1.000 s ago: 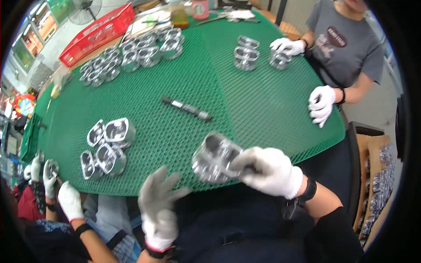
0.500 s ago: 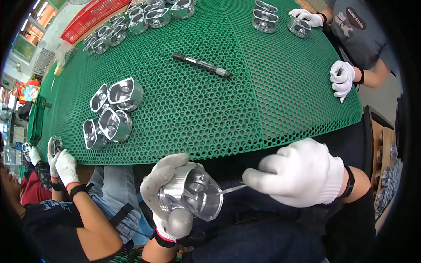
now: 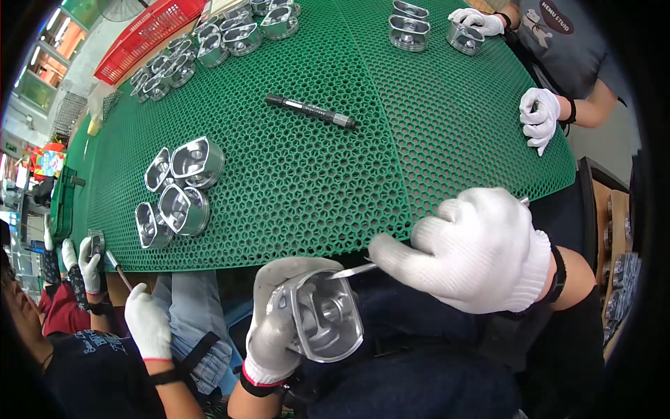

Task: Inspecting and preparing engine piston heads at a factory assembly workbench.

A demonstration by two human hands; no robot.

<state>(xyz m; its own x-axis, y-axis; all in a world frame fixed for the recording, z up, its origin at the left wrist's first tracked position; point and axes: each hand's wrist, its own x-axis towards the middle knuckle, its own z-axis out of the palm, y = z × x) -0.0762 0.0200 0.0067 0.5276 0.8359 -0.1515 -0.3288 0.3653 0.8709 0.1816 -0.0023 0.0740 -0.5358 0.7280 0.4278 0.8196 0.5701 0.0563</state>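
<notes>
My left hand [image 3: 273,318], in a white glove with grey fingers, grips a silver metal piston [image 3: 328,322]. Its hollow underside faces up and toward the right. In my gloved right hand [image 3: 471,255] is a slim metal scraping tool [image 3: 357,269]; the tip meets the piston's upper rim, and a bit of its far end shows past my knuckles. Both hands are in front of the mat's near edge. Beyond them, several pistons [image 3: 198,162] stand clustered with their hollow sides up on the green mat [image 3: 293,181].
A black pen-shaped thing [image 3: 310,111] lies mid-mat. More pistons [image 3: 241,38] and a red basket [image 3: 146,40] are at the far left. Across the table a co-worker's gloved hand [image 3: 478,22] touches a piston. At left, another co-worker's gloved hand [image 3: 148,318] holds a thin-handled tool.
The piston has turned in my left hand, its opening now tipped more toward me. My right hand has shifted slightly up and left, bringing the tool tip to the upper rim.
</notes>
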